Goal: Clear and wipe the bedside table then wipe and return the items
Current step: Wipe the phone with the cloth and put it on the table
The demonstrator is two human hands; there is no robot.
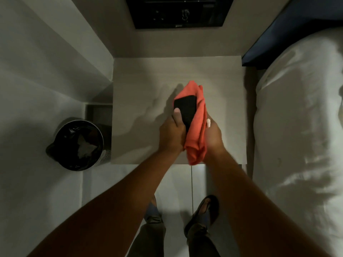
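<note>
1. The tabletop (141, 93) lay bare, with nothing standing on it, so the clearing step looked done; whether it had been wiped could not be told from its surface.
2. The left hand (171, 134) gripped a flat black item (185, 110), probably a phone, with its thumb across the lower face, holding it above the tabletop.
3. The right hand (213, 135) gripped an orange cloth (197, 127) that was wrapped along the right side and back of the black item, so this item seemed to be in the middle of its wipe.
4. Setting it back on the tabletop was not yet done.
5. No other cleared items showed on the bed (297, 127) or the floor, so how many remained could not be judged.
6. A bin (78, 145) stood on the floor just beside the table's left edge.
</note>
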